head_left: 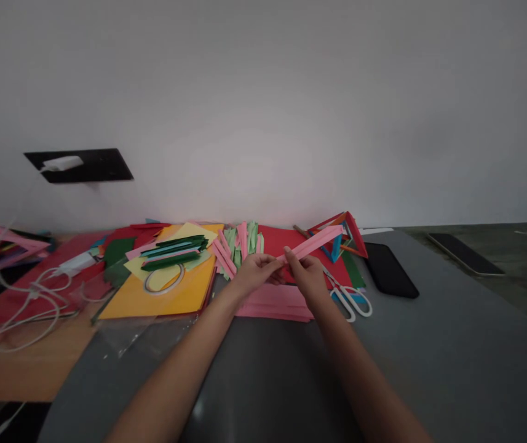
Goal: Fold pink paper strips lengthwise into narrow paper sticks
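A folded pink paper strip (319, 241) slants up to the right between my two hands. My left hand (257, 274) pinches its lower left end. My right hand (304, 271) grips the strip just beside it, thumb on top. Under my hands lies a pink paper stack (272, 303). Green and pink folded strips (243, 243) are piled just behind my left hand. White-handled scissors (348, 298) rest to the right of my right hand, partly over coloured paper.
Yellow-orange sheets (184, 295) with a tape roll (164, 280) and dark green strips (171, 251) sit left. A folded paper frame (358, 235) and black phone (390, 271) are at right. White cables (37, 295) tangle far left on the grey table (429, 351).
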`<state>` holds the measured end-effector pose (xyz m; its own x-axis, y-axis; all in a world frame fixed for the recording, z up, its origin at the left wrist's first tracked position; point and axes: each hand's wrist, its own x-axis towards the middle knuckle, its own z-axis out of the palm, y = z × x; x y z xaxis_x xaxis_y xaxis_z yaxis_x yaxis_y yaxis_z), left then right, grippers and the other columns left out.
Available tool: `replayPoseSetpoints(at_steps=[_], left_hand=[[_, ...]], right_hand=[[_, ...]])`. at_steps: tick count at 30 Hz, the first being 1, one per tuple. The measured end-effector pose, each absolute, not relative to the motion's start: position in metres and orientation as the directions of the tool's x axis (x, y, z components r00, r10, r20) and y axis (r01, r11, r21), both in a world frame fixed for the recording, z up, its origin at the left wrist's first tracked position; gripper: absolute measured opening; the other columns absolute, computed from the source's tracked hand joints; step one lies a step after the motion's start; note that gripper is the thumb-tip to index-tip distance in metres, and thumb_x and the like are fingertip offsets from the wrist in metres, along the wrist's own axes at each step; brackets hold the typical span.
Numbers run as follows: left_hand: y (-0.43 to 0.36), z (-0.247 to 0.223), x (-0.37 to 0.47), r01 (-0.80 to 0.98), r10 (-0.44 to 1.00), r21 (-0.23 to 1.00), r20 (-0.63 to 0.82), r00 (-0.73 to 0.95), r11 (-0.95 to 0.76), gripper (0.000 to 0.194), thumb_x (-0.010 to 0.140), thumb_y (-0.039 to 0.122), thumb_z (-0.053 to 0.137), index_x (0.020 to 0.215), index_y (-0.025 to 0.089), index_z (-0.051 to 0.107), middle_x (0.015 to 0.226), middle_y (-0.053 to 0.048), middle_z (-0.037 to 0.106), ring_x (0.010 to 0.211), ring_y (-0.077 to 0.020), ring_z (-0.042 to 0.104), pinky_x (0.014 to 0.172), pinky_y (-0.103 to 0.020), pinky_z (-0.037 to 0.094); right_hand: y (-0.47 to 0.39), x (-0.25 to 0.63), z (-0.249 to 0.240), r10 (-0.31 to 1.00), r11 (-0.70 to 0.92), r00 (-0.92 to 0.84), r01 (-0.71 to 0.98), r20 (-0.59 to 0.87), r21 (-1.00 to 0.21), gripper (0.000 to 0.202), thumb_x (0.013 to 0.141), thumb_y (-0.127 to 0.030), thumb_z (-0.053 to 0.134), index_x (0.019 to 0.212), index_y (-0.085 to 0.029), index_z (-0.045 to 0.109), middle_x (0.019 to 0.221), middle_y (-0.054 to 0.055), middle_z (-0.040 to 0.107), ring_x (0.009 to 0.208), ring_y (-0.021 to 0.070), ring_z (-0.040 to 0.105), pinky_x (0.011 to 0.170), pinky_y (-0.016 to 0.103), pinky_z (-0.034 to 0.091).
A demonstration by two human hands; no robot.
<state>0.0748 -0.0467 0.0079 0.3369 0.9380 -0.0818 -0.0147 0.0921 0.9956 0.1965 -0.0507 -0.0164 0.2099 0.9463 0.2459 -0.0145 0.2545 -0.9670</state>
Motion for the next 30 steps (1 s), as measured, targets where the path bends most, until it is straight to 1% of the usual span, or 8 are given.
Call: replayPoseSetpoints(at_steps=[3, 6, 12, 15, 19, 22, 26, 30], left_hand=[[-0.046, 0.011, 0.072, 0.014, 0.928, 0.991, -0.131, 0.35, 0.134, 0.024, 0.065, 0.037, 0.061, 0.061, 0.013, 0.06, 0.051, -0.002, 0.062, 0.049, -0.0115, 0.058, 0.055, -0.023, 0.045], [-0.042, 0.012, 0.068, -0.046, 0.936, 0.988, -0.126, 0.328, 0.15, 0.021, 0.064, 0.033, 0.062, 0.062, 0.013, 0.06, 0.053, -0.001, 0.061, 0.05, -0.0101, 0.057, 0.055, -0.022, 0.045], [-0.032, 0.008, 0.06, -0.225, 0.989, 0.968, -0.086, 0.12, 0.112, 0.019, 0.063, 0.032, 0.061, 0.062, 0.013, 0.057, 0.056, 0.0, 0.061, 0.053, -0.0097, 0.058, 0.053, -0.02, 0.044], [-0.029, 0.006, 0.057, -0.189, 0.999, 0.981, -0.035, 0.036, 0.041, 0.02, 0.063, 0.034, 0.061, 0.062, 0.014, 0.057, 0.051, 0.003, 0.057, 0.048, -0.009, 0.055, 0.048, -0.019, 0.042], [-0.028, 0.002, 0.056, -0.03, 0.994, 0.996, 0.089, 0.061, -0.087, 0.021, 0.061, 0.034, 0.063, 0.063, 0.013, 0.06, 0.053, 0.002, 0.058, 0.047, -0.0085, 0.053, 0.047, -0.019, 0.041], [-0.029, 0.0, 0.06, 0.015, 0.985, 0.99, 0.141, 0.1, -0.144, 0.022, 0.061, 0.034, 0.064, 0.059, 0.013, 0.061, 0.052, 0.002, 0.059, 0.047, -0.0081, 0.052, 0.048, -0.019, 0.041], [-0.033, -0.001, 0.065, -0.07, 0.988, 0.995, 0.08, 0.133, -0.071, 0.021, 0.061, 0.034, 0.064, 0.062, 0.013, 0.063, 0.054, 0.001, 0.062, 0.049, -0.0091, 0.055, 0.05, -0.02, 0.043], [-0.036, 0.002, 0.068, -0.14, 0.984, 0.99, 0.026, 0.177, -0.001, 0.022, 0.06, 0.033, 0.066, 0.068, 0.013, 0.064, 0.059, -0.002, 0.065, 0.052, -0.0103, 0.058, 0.054, -0.021, 0.045]], right_hand=[[-0.05, 0.199, -0.014, 0.955, 0.263, 0.186, -0.159, 0.233, -0.952, 0.026, 0.067, -0.041, 0.054, 0.068, -0.015, 0.055, 0.046, -0.006, 0.042, 0.04, 0.0067, 0.036, 0.039, 0.02, 0.028], [-0.051, 0.205, -0.008, 0.97, 0.24, 0.096, -0.305, 0.221, -0.922, 0.022, 0.067, -0.033, 0.056, 0.082, -0.017, 0.053, 0.049, -0.007, 0.044, 0.042, 0.0075, 0.04, 0.041, 0.019, 0.033], [-0.059, 0.206, 0.001, 0.918, 0.274, -0.208, -0.279, 0.337, -0.92, 0.027, 0.057, -0.02, 0.064, 0.081, -0.019, 0.052, 0.074, 0.0, 0.059, 0.065, 0.0127, 0.056, 0.058, 0.024, 0.044], [-0.058, 0.197, -0.003, 0.88, 0.293, -0.321, -0.21, 0.349, -0.933, 0.02, 0.062, -0.017, 0.057, 0.082, -0.018, 0.055, 0.078, 0.001, 0.06, 0.067, 0.0125, 0.057, 0.062, 0.025, 0.044], [-0.054, 0.191, -0.008, 0.934, 0.324, -0.112, -0.136, 0.339, -0.936, 0.013, 0.072, -0.024, 0.046, 0.079, -0.017, 0.055, 0.072, 0.001, 0.059, 0.061, 0.0107, 0.055, 0.056, 0.023, 0.044], [-0.055, 0.193, -0.008, 0.936, 0.35, 0.025, 0.042, 0.352, -0.936, 0.019, 0.068, -0.031, 0.055, 0.081, -0.017, 0.056, 0.068, 0.001, 0.059, 0.052, 0.01, 0.052, 0.048, 0.021, 0.042], [-0.057, 0.194, -0.009, 0.903, 0.398, 0.074, 0.232, 0.424, -0.887, 0.026, 0.065, -0.031, 0.06, 0.086, -0.016, 0.058, 0.066, 0.002, 0.06, 0.05, 0.0101, 0.051, 0.047, 0.022, 0.041], [-0.058, 0.191, -0.011, 0.906, 0.376, 0.126, 0.197, 0.404, -0.905, 0.027, 0.068, -0.034, 0.057, 0.088, -0.015, 0.06, 0.068, 0.004, 0.062, 0.054, 0.0126, 0.056, 0.05, 0.023, 0.044]])
